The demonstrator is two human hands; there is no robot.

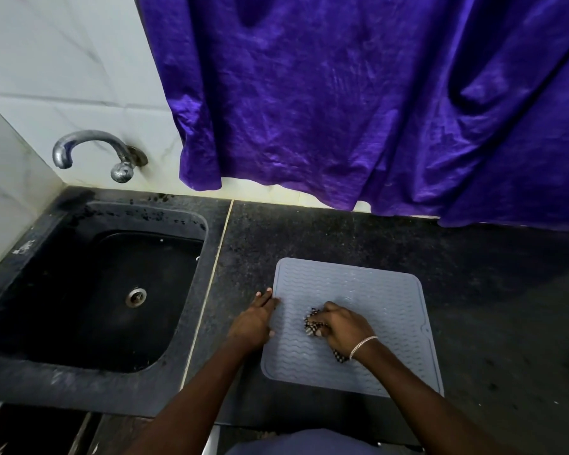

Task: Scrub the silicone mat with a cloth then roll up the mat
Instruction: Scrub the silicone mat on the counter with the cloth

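Note:
A grey silicone mat (368, 290) with wavy ridges lies flat on the dark countertop (342, 231), right of the sink. My right hand (344, 326) grips a bunched black-and-white checked cloth (312, 325) and presses it onto the middle of the mat. A bit of the cloth also pokes out under my wrist. My left hand (255, 318) rests with straight fingers on the mat's left edge, holding it down.
A black sink (89, 303) with a metal drain sits to the left, a chrome tap (92, 152) on the tiled wall above it. A purple curtain (375, 100) hangs over the counter's back edge. The countertop extends to the right of the mat.

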